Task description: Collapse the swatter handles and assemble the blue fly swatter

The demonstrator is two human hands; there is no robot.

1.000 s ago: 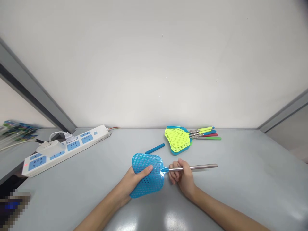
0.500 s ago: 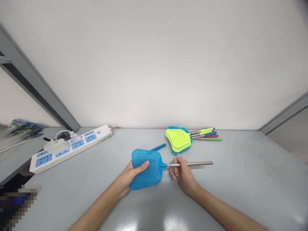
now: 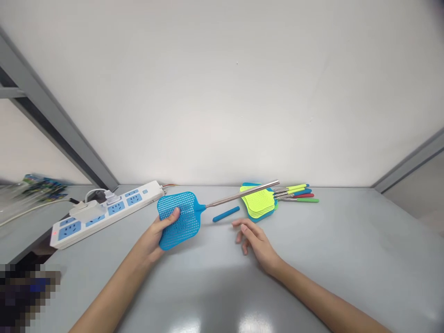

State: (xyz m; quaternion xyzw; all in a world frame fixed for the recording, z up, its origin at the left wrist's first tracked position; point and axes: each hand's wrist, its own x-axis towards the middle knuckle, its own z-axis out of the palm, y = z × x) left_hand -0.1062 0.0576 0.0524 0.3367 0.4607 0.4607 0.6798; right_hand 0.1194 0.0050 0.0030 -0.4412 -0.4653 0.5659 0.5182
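My left hand (image 3: 156,236) grips a blue fly swatter (image 3: 183,222) by its perforated head, thumb on top and the other fingers hidden beneath. Its bare metal rod slants up to the right, with no coloured grip on its end. On the table just below the rod lies a loose blue handle sleeve (image 3: 226,214). My right hand (image 3: 255,243) is empty, fingers loosely curled and apart, near the sleeve's right end. Behind it rests a stack of fly swatters (image 3: 258,203) with yellow-green and blue heads and yellow, blue, red and green handles.
A white power strip (image 3: 104,217) with blue sockets, a plugged-in adapter and cables lies along the left. Plastic-wrapped items (image 3: 45,189) sit farther left. A pale wall (image 3: 222,92) rises behind the grey table (image 3: 347,249), with grey frame posts at both sides.
My left hand has moved the blue swatter left and away from me, its rod now tilted upward. My right hand has let go of the rod. The loose blue sleeve is now fully visible.
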